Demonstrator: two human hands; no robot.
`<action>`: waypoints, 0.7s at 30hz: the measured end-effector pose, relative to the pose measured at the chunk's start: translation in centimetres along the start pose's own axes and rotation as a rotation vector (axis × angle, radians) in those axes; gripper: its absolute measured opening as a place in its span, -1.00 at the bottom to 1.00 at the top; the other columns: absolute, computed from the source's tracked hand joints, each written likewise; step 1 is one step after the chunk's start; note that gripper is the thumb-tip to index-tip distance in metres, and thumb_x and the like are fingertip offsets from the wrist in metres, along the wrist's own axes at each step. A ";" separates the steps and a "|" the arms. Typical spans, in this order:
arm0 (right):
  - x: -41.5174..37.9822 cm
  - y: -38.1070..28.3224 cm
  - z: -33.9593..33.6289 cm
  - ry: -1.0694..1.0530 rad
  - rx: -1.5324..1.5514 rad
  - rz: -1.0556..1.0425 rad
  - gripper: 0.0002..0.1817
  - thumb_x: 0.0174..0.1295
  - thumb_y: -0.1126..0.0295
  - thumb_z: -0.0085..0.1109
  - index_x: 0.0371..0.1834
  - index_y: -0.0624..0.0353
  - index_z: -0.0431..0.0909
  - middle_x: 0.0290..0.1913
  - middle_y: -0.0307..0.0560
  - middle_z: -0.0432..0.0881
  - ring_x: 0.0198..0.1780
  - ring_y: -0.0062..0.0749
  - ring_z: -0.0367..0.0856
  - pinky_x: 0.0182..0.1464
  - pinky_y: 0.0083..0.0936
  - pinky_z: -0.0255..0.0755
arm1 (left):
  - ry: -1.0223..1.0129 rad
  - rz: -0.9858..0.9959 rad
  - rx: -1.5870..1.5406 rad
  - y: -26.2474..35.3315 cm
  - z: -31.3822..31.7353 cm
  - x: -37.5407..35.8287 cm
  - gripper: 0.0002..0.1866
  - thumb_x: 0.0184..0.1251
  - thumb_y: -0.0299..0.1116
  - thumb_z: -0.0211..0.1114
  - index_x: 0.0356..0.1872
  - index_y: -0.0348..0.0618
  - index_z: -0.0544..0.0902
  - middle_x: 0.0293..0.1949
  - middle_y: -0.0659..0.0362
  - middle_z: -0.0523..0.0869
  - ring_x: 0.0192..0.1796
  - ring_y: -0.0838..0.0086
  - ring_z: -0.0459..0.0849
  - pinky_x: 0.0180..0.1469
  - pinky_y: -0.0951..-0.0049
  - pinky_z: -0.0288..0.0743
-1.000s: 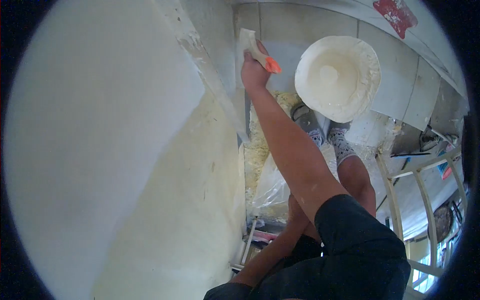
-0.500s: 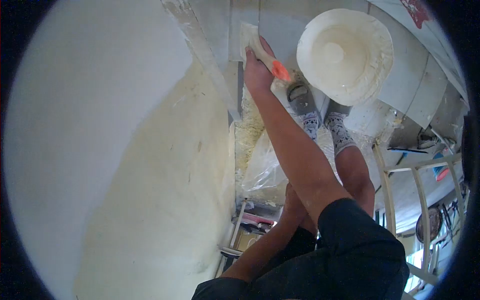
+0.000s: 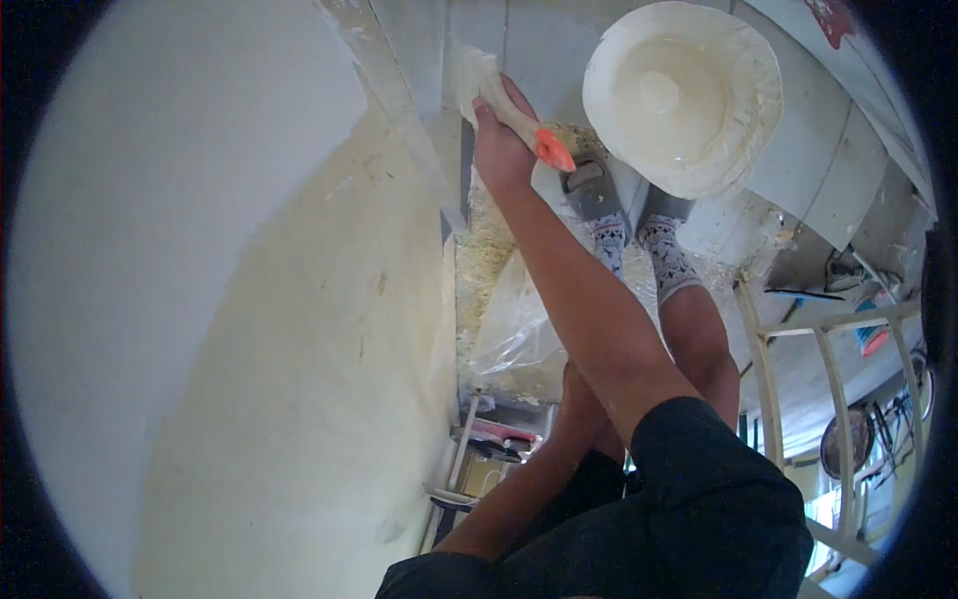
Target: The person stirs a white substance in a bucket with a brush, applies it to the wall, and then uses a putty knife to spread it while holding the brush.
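Observation:
My right hand [image 3: 502,145] is wrapped round the handle of a wide paintbrush [image 3: 519,122]. The handle has an orange-red end that points down to the right. Pale, coated bristles sit at the base of the wall, close to a light panel edge. My left hand [image 3: 579,399] is by my knee, its fingers hidden behind my right forearm. Right of the brush stands a white bucket [image 3: 606,85] with a cream, thick-crusted rim and pale liquid inside. The wall [image 3: 289,379] fills the left side, whiter above and cream-yellow below a curved border.
My feet in grey slippers [image 3: 597,190] stand below the bucket. Clear plastic sheeting [image 3: 514,324] lies on the splattered floor beside the wall. A pale railing [image 3: 763,369] runs along the right. Behind my left arm is a cluttered shelf [image 3: 499,434].
The brush and my right hand have shifted slightly left and down along the wall base. The whole view has drifted a little, with the bucket higher in it.

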State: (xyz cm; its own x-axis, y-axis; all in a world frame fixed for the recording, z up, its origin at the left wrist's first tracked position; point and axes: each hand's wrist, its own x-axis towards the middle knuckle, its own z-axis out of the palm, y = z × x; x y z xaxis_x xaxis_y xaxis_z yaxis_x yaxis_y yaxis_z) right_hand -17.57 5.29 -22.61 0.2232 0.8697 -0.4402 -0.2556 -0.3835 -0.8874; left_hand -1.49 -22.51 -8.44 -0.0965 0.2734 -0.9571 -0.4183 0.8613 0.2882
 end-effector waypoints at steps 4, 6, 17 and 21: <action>-0.8 2.8 2.8 -0.015 -0.094 -0.010 -0.65 0.14 0.56 0.07 0.03 0.36 0.42 -0.05 0.02 0.56 -0.01 -0.40 0.51 0.08 -0.54 0.33 | -0.015 -0.211 0.020 -7.5 -3.5 -2.6 -0.49 0.09 -0.16 0.27 0.03 -0.23 0.46 0.02 -0.08 0.53 0.13 0.00 0.42 0.13 0.18 0.29; -1.7 2.1 3.2 -0.039 -0.162 -0.050 -0.65 0.14 0.56 0.06 0.03 0.36 0.42 -0.05 0.02 0.56 0.00 -0.40 0.50 0.09 -0.54 0.32 | -0.032 0.461 0.617 7.6 -0.6 -1.4 -0.45 0.08 -0.15 0.28 0.06 -0.25 0.44 0.04 -0.09 0.50 0.16 0.02 0.40 0.14 0.21 0.30; -1.4 -0.8 1.0 0.104 -0.081 -0.018 -0.64 0.12 0.54 0.10 0.03 0.35 0.46 -0.03 0.09 0.58 -0.02 -0.20 0.56 0.09 -0.46 0.35 | -0.053 0.406 0.943 4.3 -1.2 -3.0 -0.36 0.06 -0.09 0.30 0.13 -0.22 0.38 0.08 -0.06 0.48 0.20 0.09 0.39 0.17 0.21 0.28; -3.1 -1.1 3.7 0.072 -0.103 -0.049 -0.62 0.08 0.57 0.16 0.02 0.35 0.47 -0.03 0.10 0.59 0.03 -0.20 0.56 0.09 -0.45 0.37 | -0.050 0.369 0.921 4.2 -1.3 -3.1 -0.37 0.06 -0.09 0.30 0.13 -0.22 0.39 0.08 -0.06 0.48 0.19 0.09 0.39 0.16 0.21 0.28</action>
State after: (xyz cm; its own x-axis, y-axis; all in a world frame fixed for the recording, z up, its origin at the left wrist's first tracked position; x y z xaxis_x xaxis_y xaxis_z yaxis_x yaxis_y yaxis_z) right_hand -21.46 4.15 -19.80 0.3007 0.8653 -0.4011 -0.1451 -0.3741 -0.9160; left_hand -4.15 -20.29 -4.33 -0.0326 0.5909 -0.8061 0.4969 0.7094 0.4999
